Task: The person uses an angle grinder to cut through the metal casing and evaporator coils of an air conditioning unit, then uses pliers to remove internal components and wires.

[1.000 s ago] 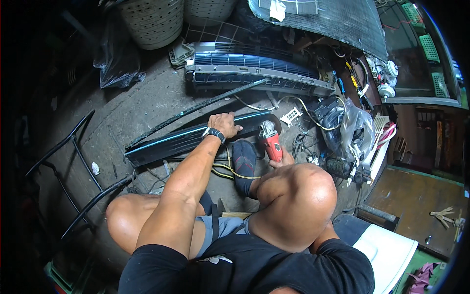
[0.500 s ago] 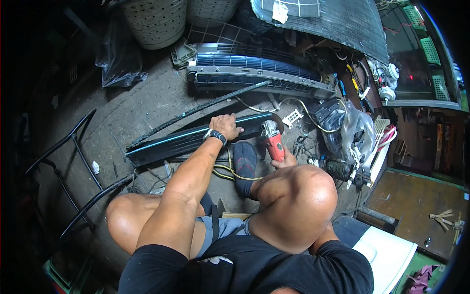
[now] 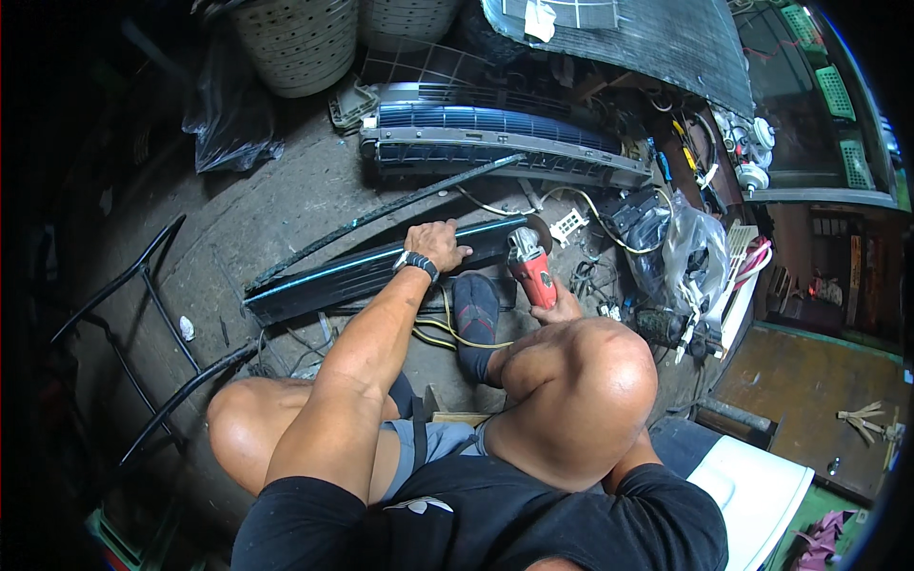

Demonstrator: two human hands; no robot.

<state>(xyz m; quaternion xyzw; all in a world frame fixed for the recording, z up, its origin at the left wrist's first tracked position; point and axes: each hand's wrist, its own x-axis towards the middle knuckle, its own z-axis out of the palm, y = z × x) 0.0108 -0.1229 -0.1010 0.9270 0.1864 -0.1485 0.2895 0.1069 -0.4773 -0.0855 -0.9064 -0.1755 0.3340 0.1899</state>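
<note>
My left hand [image 3: 436, 246], with a watch on its wrist, is closed over the upper edge of a long black panel [image 3: 333, 285] that lies slantwise on the floor. A red angle grinder [image 3: 535, 274] is gripped by my right hand [image 3: 562, 306], whose fingers are partly hidden behind the tool and my knee. The grinder's dark disc [image 3: 540, 231] is at the panel's right end; whether it touches the panel I cannot tell. My socked foot [image 3: 476, 324] stands against the panel's near side. Beyond the panel lies a thin dark strip [image 3: 381, 217].
An air-conditioner chassis [image 3: 495, 138] with a blue roller lies farther off. Perforated baskets [image 3: 295, 48] stand at the back left. A black tubular frame [image 3: 157, 305] is on the left. Clear plastic bags [image 3: 690, 247] and tangled cables [image 3: 592, 276] lie to the right.
The grinder and my right hand have shifted very slightly away from me, and the grinder's body has tilted a little. My left hand keeps its place on the panel.
</note>
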